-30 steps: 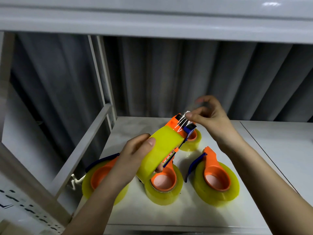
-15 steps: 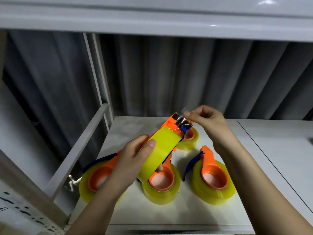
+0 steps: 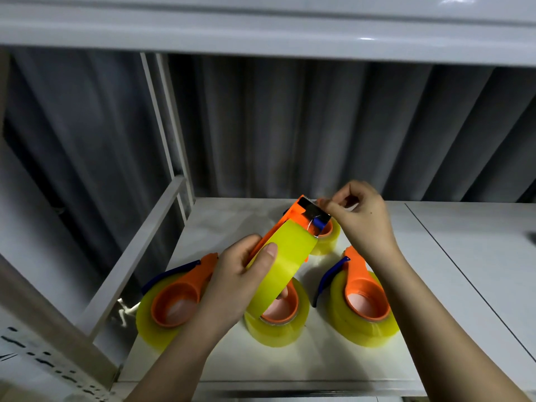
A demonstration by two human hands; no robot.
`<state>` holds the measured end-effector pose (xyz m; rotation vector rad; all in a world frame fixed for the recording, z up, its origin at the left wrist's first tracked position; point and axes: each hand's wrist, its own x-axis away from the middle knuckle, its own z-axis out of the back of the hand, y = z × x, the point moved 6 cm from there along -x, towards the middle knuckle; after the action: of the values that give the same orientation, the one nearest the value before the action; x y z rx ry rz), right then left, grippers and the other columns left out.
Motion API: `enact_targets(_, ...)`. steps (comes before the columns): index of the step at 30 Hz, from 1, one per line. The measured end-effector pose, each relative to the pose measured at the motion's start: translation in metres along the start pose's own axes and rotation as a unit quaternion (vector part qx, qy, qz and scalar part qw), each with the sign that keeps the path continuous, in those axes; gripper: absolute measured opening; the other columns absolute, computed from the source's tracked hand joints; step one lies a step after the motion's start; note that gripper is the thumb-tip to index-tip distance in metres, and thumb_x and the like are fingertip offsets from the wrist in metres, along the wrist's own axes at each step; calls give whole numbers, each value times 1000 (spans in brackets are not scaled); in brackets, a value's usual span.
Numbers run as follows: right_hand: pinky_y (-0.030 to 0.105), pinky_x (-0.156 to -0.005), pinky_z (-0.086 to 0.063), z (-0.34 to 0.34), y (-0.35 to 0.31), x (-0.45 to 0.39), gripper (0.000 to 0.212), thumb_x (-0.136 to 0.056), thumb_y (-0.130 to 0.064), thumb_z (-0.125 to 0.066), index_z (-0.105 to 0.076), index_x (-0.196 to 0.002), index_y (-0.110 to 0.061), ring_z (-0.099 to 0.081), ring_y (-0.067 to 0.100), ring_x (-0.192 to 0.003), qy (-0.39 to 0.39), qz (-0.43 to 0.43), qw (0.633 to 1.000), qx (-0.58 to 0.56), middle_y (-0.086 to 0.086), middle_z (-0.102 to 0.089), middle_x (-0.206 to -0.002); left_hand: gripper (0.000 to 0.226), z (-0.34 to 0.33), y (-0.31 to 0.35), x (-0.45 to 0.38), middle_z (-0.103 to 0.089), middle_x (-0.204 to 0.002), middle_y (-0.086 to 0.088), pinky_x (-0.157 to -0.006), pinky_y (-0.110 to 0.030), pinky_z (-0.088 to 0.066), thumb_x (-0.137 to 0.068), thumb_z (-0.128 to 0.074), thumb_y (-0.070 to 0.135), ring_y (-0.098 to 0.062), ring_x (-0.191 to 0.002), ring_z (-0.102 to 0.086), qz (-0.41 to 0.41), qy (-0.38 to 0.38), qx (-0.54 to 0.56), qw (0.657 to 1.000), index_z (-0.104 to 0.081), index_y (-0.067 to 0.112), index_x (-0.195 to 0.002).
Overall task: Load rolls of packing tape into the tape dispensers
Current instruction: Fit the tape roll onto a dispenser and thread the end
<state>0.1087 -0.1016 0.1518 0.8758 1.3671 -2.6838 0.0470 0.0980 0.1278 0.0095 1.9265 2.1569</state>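
My left hand (image 3: 232, 277) grips a yellow tape roll (image 3: 282, 262) mounted in an orange dispenser (image 3: 301, 214), held tilted above the shelf. My right hand (image 3: 362, 219) pinches the clear tape end at the dispenser's black cutter head. Three loaded orange dispensers lie flat on the white shelf (image 3: 319, 364): one at the left (image 3: 171, 306), one in the middle (image 3: 278, 320) partly hidden under the held roll, one at the right (image 3: 362, 303). A further roll (image 3: 329, 239) sits behind, mostly hidden by the held dispenser.
A white shelf rail (image 3: 139, 250) runs along the left side and an upper shelf (image 3: 261, 27) hangs overhead. A dark corrugated wall (image 3: 319, 126) closes the back. A second white surface (image 3: 478, 250) adjoins on the right.
My right hand has come down from above the cutter and now pinches the tape end at the cutter head. The held dispenser stays in my left hand, little moved.
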Motion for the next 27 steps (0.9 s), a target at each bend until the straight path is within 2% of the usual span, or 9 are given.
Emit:
enact_targets(3,21,-57,-45,-3,0,-1,19,-81,-11,-72,-59,-71,-3,-54,2,-60,-41,-41,995,-81,7,-58,-72,57,2,-4,-2,-60,-75,-29,-66,-49,-55,-83,-61,51,-34,-64,-65,0,-16,12,1000,-53,-5,-91)
enact_targets(6,10,-44,-43,-8,-1,-4,18,-83,-5,-70,-58,-70,-5,-52,-4,-49,-87,-84,981,-151,7,-56,-68,62,2,-3,-3,-58,-77,-30,-64,-41,-53,-81,-62,51,-34,-65,-62,2,-19,22,1000,-52,-9,-93)
enact_targets(8,10,-48,-43,-9,-1,-8,20,-82,-7,-71,-58,-68,-10,-53,-5,-52,-110,-91,978,-154,4,-57,-67,51,3,-10,-3,-64,-71,-18,-63,-34,-53,-87,-62,44,-22,-60,-64,12,-18,34,999,-54,-6,-89)
enact_targets(10,11,-57,-44,-11,1,-11,22,-83,-11,-71,-55,-68,-13,-56,-4,-58,-140,-96,975,-145,2,-58,-68,23,5,-15,0,-66,-55,9,-54,-15,-52,-95,-54,24,0,-51,-63,34,-3,52,998,-54,10,-76)
enact_targets(12,28,-71,-51,-13,5,-11,22,-85,-19,-70,-53,-71,-14,-63,12,-77,-169,-103,972,-127,10,-62,-77,25,2,-19,4,-60,-47,25,-45,-5,-45,-96,-46,13,11,-47,-59,43,-15,73,996,-50,22,-73)
enact_targets(14,43,-81,-54,-12,5,-10,20,-87,-23,-68,-54,-80,-12,-63,27,-87,-200,-116,966,-118,22,-63,-91,23,-2,-22,4,-62,-50,25,-46,-5,-45,-94,-46,13,10,-49,-60,42,-19,75,996,-52,23,-75)
enact_targets(18,24,-67,-57,-7,4,-2,12,-90,-21,-61,-54,-85,-14,-64,20,-78,-286,-176,924,-184,11,-64,-90,17,-9,-27,2,-67,-57,20,-51,-7,-47,-93,-48,14,7,-53,-62,31,-26,84,996,-55,22,-79)
enact_targets(23,23,-63,-57,14,-3,-2,13,-91,-15,-60,-51,-90,-6,-63,23,-79,-247,-116,953,-131,13,-62,-88,24,-22,-28,10,-63,-50,25,-48,-3,-42,-94,-48,12,12,-50,-60,55,-72,100,991,-55,25,-76)
enact_targets(27,30,-63,-57,33,-15,1,19,-90,-19,-63,-48,-82,-12,-64,22,-75,-190,-36,981,-32,16,-65,-84,15,-38,-33,2,-69,-65,23,-57,-4,-46,-92,-53,19,10,-62,-64,76,-106,93,987,-61,27,-83)
